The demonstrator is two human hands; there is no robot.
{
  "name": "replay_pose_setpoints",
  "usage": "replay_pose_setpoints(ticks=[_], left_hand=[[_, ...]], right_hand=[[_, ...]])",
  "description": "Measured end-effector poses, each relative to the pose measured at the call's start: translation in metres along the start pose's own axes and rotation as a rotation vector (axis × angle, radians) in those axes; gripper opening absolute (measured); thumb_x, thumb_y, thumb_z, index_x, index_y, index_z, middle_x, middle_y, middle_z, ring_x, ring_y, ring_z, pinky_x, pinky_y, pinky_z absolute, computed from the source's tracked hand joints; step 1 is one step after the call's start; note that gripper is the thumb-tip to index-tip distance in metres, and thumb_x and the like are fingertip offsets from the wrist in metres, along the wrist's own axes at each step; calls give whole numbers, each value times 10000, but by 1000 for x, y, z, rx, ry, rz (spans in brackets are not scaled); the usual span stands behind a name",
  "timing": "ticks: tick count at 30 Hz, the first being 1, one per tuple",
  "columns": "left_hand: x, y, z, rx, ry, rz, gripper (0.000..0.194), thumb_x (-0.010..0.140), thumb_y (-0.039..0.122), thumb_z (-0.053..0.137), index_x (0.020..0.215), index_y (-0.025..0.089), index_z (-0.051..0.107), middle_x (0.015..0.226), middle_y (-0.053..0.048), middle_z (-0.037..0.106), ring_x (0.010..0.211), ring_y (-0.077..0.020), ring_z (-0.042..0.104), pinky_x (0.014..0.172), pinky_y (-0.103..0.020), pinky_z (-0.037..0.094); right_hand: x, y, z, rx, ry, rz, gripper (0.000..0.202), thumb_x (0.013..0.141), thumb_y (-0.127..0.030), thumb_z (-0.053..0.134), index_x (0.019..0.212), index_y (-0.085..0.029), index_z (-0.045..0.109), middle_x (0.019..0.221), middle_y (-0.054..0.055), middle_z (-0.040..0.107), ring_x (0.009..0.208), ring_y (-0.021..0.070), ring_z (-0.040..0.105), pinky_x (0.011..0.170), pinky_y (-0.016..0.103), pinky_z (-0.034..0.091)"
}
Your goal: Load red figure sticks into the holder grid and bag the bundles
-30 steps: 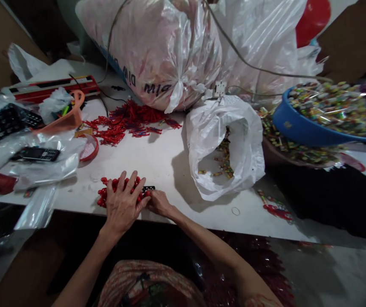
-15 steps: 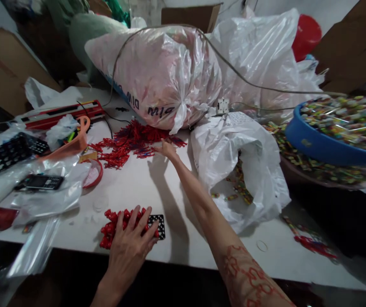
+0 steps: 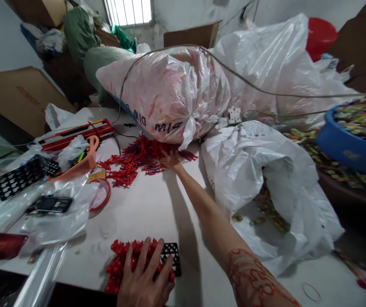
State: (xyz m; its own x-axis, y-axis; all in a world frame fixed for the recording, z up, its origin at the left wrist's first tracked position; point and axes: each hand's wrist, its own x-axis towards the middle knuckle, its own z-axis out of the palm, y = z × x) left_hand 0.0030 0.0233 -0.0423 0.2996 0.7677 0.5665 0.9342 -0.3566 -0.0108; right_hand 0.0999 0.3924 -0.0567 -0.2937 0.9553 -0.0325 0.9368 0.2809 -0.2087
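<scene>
right hand (image 3: 171,161), grip unclear: tugging could knot twelve-o'clock red strands (image 3: 124,175); left hand (image 3: 145,275), fingers apart: pressing could dislodge red pieces (image 3: 116,267).

Dim interior, blown-out window (image 3: 129,12), soft shadow across the white tabletop (image 3: 131,219), stretched, smeary edges.

Black tray (image 3: 170,248) partly hidden under left grip (image 3: 146,275), right grip (image 3: 171,161) unclear against red strands (image 3: 125,170), blue basin (image 3: 349,145) cropped right

"DIW" on pinkish sack (image 3: 170,94)
</scene>
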Motion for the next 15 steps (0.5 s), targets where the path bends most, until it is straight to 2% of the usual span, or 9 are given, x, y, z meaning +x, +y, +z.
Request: replay_pose_setpoints(ticks=[2, 5, 7, 9, 12, 13, 15], left_hand=[[0, 0, -2, -22, -20, -23, 330, 835, 479, 639, 1127, 338, 703, 1319, -27, 646, 1301, -278, 511, 1227, -507, 97], [0, 1, -5, -44, -38, -35, 315, 850, 472, 622, 1124, 340, 705, 1308, -19, 653, 1312, -269, 499, 1226, -503, 100], [0, 0, -6, -46, -39, -35, 312, 856, 474, 613, 1121, 338, 706, 1294, -20, 662, 1336, -260, 475, 1229, -495, 95], [0, 0, -7, -55, -35, -38, 314, 860, 477, 606, 1122, 336, 706, 1287, -22, 667, 1356, -250, 455, 1233, -483, 88], [0, -1, -5, -72, -26, -38, 311, 864, 482, 600, 1113, 333, 711, 1275, -23, 674, 1356, -249, 457, 1235, -477, 87], [0, -1, -4, -72, -22, -33, 309, 865, 483, 598, 1110, 333, 713, 1268, -25, 678, 1356, -251, 458, 1235, -480, 90], [-1, -1, -3, -59, -14, -22, 307, 866, 479, 597, 1109, 331, 714, 1253, -30, 685, 1361, -256, 452, 1232, -487, 97]], right_hand=[[-28, -1, 4, 2, 16, -17, 611, 947, -451, 451, 1529, -331, 308, 1482, 136, 395, 1331, 315, 400, 1010, 425, 390], [-71, -1, 2, 38, -50, 9, 543, 936, -478, 468, 1462, -351, 430, 1374, 124, 517, 1257, 311, 472, 1000, 458, 381], [-84, 0, -5, 85, -92, 28, 488, 932, -518, 473, 1395, -369, 514, 1299, 109, 582, 1208, 305, 514, 1002, 473, 373], [-75, 4, -12, 116, -44, 66, 490, 936, -556, 453, 1373, -354, 545, 1306, 115, 589, 1228, 309, 502, 1008, 471, 372], [-29, 15, -20, 93, 90, 175, 580, 931, -596, 429, 1410, -280, 520, 1405, 159, 530, 1327, 349, 406, 1046, 518, 332], [-12, 20, -21, 74, 92, 209, 604, 927, -605, 429, 1412, -256, 519, 1430, 171, 510, 1348, 362, 377, 1062, 550, 303], [18, 31, -21, 58, 11, 291, 644, 919, -620, 432, 1422, -225, 511, 1471, 193, 466, 1360, 382, 356, 1068, 614, 258]])
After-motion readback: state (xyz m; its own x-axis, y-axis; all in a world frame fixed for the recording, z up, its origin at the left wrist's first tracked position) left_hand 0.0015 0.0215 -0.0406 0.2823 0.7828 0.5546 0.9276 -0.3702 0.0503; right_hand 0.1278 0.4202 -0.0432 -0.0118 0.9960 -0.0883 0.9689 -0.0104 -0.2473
